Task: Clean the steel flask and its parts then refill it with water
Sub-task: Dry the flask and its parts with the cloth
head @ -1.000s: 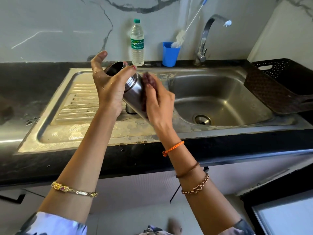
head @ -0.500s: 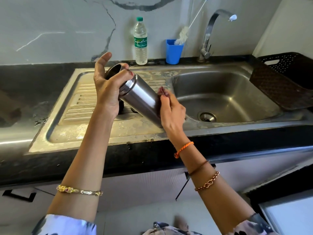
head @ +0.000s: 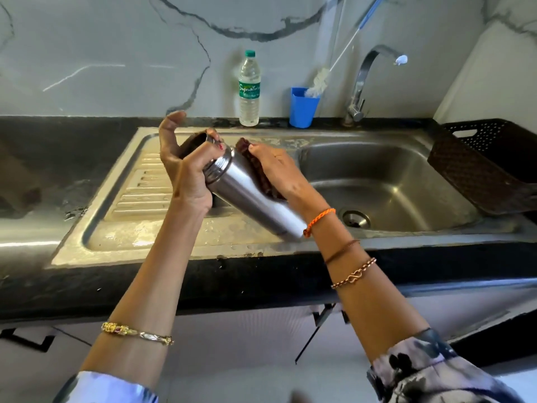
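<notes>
Here the steel flask [head: 250, 196] is held in the air over the sink [head: 386, 181], tilted. Its long axis runs from the open mouth, up and to the left, down to its base at the lower right. The left hand [head: 186, 175] grips its neck with curled fingers. The right hand [head: 279, 170] presses a dark scrubber [head: 258, 167] against its side. Behind, the plastic bottle [head: 249, 88] has a green label reading "Signature".

Head view, downward over sink [head: 386, 181]
</notes>
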